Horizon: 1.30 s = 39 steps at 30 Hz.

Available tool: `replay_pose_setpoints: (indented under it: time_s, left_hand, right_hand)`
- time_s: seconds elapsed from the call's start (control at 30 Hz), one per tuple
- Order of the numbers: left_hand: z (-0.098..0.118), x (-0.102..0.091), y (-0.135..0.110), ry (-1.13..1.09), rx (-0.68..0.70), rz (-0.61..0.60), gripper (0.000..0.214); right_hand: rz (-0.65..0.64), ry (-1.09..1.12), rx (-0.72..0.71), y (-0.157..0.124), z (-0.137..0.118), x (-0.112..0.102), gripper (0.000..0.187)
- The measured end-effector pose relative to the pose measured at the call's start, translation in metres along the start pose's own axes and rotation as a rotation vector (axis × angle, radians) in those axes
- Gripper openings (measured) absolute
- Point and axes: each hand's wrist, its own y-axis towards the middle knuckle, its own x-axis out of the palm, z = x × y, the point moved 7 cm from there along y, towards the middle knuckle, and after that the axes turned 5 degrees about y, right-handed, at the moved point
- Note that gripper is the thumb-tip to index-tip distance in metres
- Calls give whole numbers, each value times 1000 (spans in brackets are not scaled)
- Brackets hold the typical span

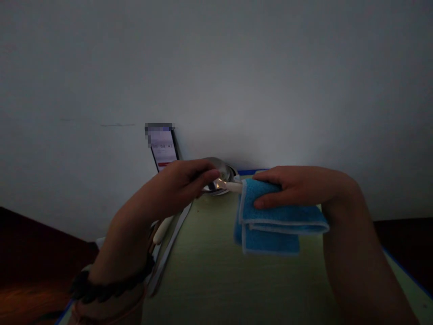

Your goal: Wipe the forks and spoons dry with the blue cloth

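My left hand [184,183] is closed on the bowl end of a metal spoon [221,178] held above a pale green mat [206,266]. The spoon has a white handle that runs to the right into a folded blue cloth [274,223]. My right hand [297,185] grips that cloth, fingers wrapped over its top edge and around the spoon's handle. The cloth hangs down below the hand in folded layers with white trim. A dark bead bracelet sits on my left wrist.
A phone [164,149] with a lit screen leans against the grey wall behind my left hand. More cutlery with a white handle [162,230] lies on a tray at the mat's left edge. Dark floor shows at both sides.
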Motion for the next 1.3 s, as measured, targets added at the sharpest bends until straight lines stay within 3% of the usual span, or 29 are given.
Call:
replay_pose_setpoints:
  time_s: [0.2,0.33,0.57,0.63,0.73,0.8,0.87,1.03,1.2,1.3]
  left_hand:
    - [20,12,6,42,96,-27,28]
    - [17,9,5,39,68,-95,24]
    - [-7,-15,-2,4,-59,168,20]
    - [-13,-19,-3,-117,-119,319,15]
    - [-25,-14,-4,-481,-242,530,22]
    - [-25,8,4,-770,-284,399,30]
    - [-19,26,9,-905,-327,286,28]
    - [-12,38,11,-1033,-425,357,26]
    - [-34,20,7,-1206,-386,618,19]
    - [-52,0,-1,-1281,-390,759,23]
  right_hand:
    - [-24,-51,-25,14,-16,10,33]
    - [-30,-50,-49,17,-22,11,33]
    - [30,102,-61,6,-11,3,36]
    - [43,145,-73,5,-11,3,37]
    - [100,161,-133,7,-15,0,33]
    - [183,151,-185,12,-19,-4,32]
    - [249,136,-211,16,-20,-7,32]
    - [288,101,-220,24,-18,-9,32]
    - [254,8,-183,19,-9,-12,28]
    - [353,39,-70,11,11,-24,33]
